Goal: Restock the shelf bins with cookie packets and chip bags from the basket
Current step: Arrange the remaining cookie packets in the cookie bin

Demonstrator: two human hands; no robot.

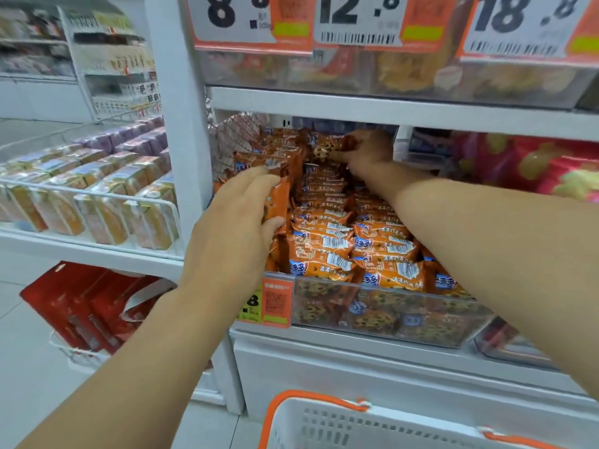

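A clear shelf bin (382,315) is heaped with several orange cookie packets (337,244). My left hand (236,222) is at the bin's left side, its thumb and fingers curled round an orange cookie packet (277,202). My right hand (366,153) reaches deep to the back of the bin and pinches another cookie packet (327,147) printed with chocolate-chip cookies. The white basket (382,426) with orange handles sits at the bottom edge; its contents are out of view.
The upper shelf holds clear bins of snacks (398,76) behind large price tags. Red and pink bags (534,166) fill the bin to the right. A wire rack with boxed goods (94,196) stands left, red boxes (81,306) below it.
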